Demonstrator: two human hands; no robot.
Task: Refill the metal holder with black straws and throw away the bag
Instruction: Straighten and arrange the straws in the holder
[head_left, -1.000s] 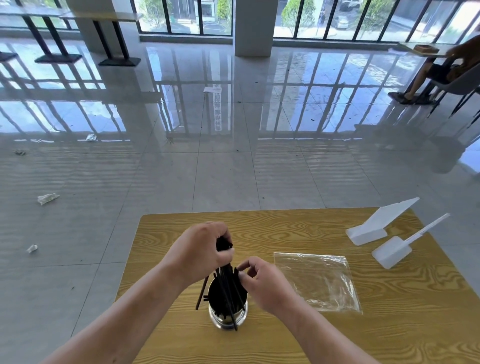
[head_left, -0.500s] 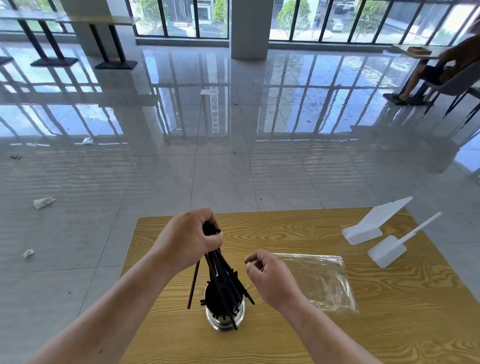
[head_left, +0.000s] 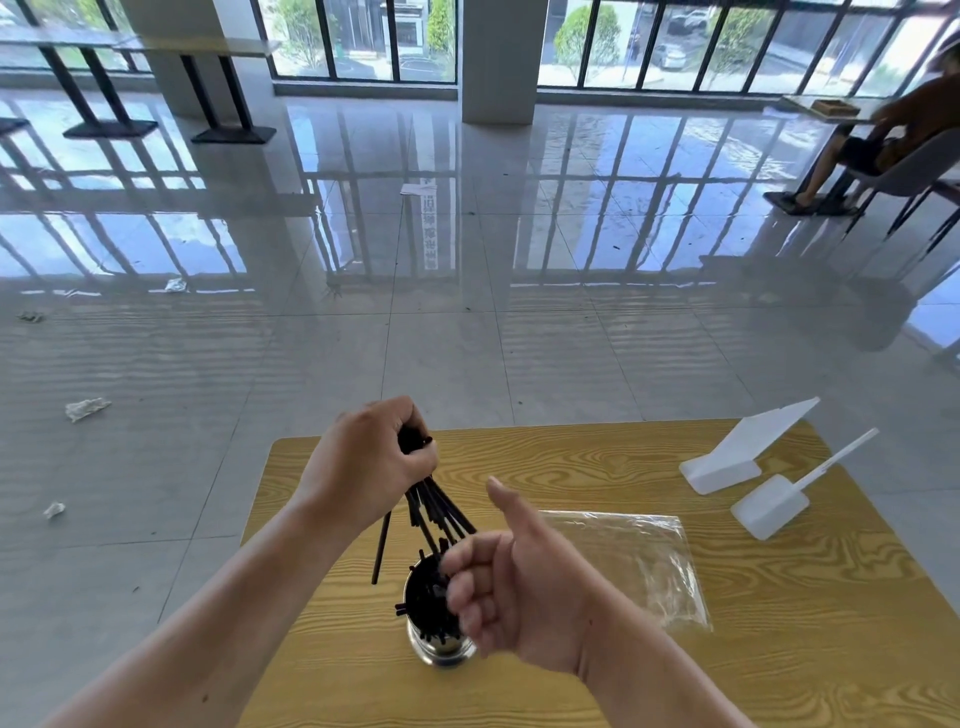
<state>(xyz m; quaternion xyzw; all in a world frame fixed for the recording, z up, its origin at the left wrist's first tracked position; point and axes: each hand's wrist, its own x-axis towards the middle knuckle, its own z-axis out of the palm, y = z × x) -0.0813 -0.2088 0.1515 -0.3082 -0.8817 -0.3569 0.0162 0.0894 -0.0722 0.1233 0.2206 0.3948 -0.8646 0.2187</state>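
Left hand (head_left: 371, 467), fisted around the upper ends of a bundle of black straws (head_left: 434, 506), raised above the metal holder (head_left: 439, 642); the lower ends fan down into the holder, and one straw hangs outside its rim. Right hand (head_left: 511, 587), fingers loosely curled, thumb up, against the holder's near side, grasping nothing visible. Clear plastic bag (head_left: 639, 561) flat on the wooden table (head_left: 571, 457), right of the holder. No writing is legible on these items.
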